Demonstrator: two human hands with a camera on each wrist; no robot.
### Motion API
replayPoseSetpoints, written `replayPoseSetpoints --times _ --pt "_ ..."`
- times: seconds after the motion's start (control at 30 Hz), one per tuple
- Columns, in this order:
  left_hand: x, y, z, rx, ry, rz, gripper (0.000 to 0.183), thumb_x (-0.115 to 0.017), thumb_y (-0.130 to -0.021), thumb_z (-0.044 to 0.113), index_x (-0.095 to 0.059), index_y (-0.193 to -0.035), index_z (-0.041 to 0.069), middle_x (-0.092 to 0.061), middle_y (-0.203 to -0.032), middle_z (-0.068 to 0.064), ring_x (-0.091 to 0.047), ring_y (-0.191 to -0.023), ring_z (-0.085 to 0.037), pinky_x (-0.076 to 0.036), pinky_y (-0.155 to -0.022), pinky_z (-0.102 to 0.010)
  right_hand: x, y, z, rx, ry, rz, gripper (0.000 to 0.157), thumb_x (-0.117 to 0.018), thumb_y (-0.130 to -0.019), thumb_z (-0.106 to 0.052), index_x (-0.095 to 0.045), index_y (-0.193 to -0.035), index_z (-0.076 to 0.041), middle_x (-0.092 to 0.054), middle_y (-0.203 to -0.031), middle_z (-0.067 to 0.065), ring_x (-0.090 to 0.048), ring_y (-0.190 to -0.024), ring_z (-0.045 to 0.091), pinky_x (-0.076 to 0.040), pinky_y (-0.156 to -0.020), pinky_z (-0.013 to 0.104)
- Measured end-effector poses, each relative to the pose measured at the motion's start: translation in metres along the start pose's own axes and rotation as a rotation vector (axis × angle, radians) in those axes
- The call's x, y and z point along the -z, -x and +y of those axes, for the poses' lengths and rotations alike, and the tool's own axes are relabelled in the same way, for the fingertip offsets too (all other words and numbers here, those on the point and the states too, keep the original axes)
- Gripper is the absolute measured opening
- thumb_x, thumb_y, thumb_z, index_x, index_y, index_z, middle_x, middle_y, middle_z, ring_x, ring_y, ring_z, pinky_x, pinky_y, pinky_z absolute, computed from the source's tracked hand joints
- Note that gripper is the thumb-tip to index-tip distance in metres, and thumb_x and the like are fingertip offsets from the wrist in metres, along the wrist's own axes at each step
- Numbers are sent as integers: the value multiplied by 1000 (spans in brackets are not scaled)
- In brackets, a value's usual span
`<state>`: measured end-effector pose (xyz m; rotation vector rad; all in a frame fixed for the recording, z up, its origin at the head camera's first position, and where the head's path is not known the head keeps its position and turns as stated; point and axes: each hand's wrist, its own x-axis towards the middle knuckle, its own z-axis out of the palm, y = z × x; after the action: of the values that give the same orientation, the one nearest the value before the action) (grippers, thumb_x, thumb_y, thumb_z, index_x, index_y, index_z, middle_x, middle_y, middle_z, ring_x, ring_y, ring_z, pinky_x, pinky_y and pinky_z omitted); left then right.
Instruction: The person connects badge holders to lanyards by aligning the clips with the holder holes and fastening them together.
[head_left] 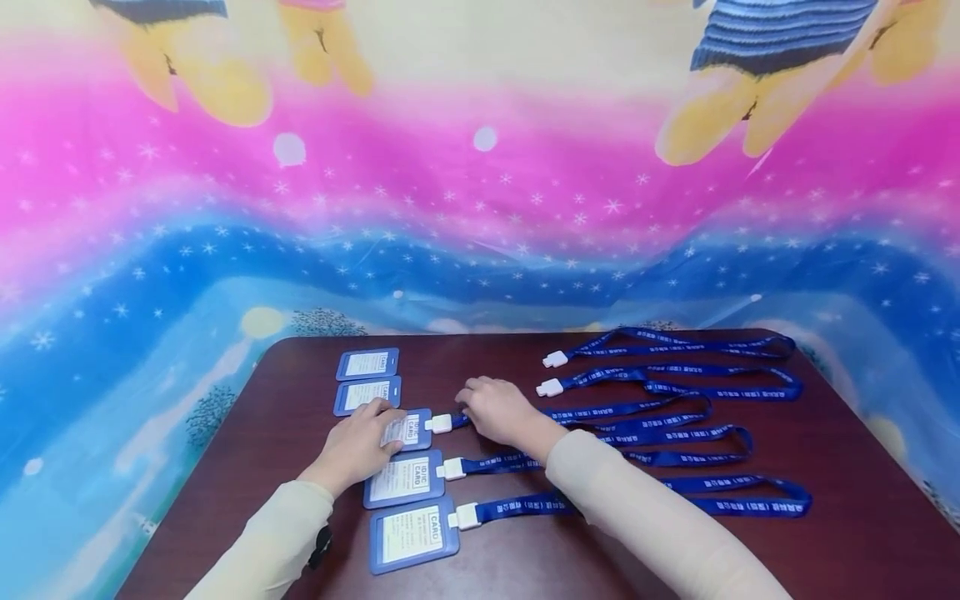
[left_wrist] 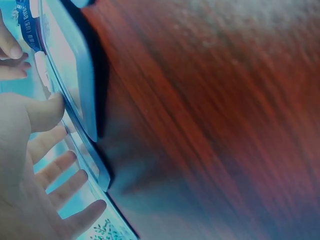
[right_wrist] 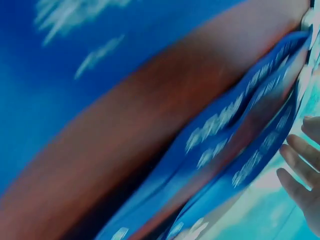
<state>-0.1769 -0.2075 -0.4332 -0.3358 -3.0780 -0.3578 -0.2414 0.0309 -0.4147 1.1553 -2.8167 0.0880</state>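
My left hand [head_left: 358, 446] lies over the third blue-framed card holder [head_left: 418, 430], thumb at its near edge and fingers across its left part. In the left wrist view its fingers [left_wrist: 62, 172] are spread beside the holders. A white clip [head_left: 442, 424] joins this holder to a blue lanyard [head_left: 637, 414]. My right hand [head_left: 498, 410] hovers over that strap just right of the clip, fingers loosely bent; the right wrist view has those fingers [right_wrist: 298, 167] apart with nothing pinched. Part of the lanyard is hidden beneath the right hand and forearm.
Nearer me, two card holders [head_left: 405, 479] [head_left: 414, 536] are clipped to blue lanyards. Farther back lie two loose holders [head_left: 367, 364] [head_left: 367, 396]. Two lanyards with white clips [head_left: 555, 359] [head_left: 550, 387] stretch across the back right of the dark table [head_left: 247, 500]. A printed cloth [head_left: 480, 208] hangs behind.
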Motion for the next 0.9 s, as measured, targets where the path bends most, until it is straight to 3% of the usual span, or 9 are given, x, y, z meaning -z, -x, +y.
replayPoseSetpoints --times 0.1,0.37,0.53,0.9 --pt "2 -1 0 -15 6 15 46 -77 -88 23 -65 -131 13 -57 -130 -9 -54 -118 -28 -48 -97 -52 4 3 17 -4 -15 45 21 -64 -98 -21 -73 -116 -13 -68 -107 2 -63 -103 17 -52 -92 34" --pt "2 0 1 -48 -13 48 39 -74 -89 19 -67 -127 13 -62 -128 -8 -54 -121 -29 -47 -98 -52 9 14 57 -76 -108 66 20 -65 -97 -16 -73 -114 -10 -69 -105 5 -64 -102 21 -53 -90 37" --pt "1 -1 3 -51 9 58 38 -74 -90 19 -67 -127 15 -63 -126 -6 -55 -119 -27 -48 -98 -51 13 28 82 -100 -91 101 18 -66 -96 -13 -74 -111 -7 -69 -103 6 -65 -99 24 -54 -87 40" --pt "1 0 3 -46 -3 56 37 -73 -91 19 -67 -127 14 -62 -129 -9 -54 -124 -31 -46 -100 -52 6 49 117 -197 -80 14 20 -64 -96 -13 -73 -113 -6 -68 -112 9 -63 -108 28 -53 -91 44"
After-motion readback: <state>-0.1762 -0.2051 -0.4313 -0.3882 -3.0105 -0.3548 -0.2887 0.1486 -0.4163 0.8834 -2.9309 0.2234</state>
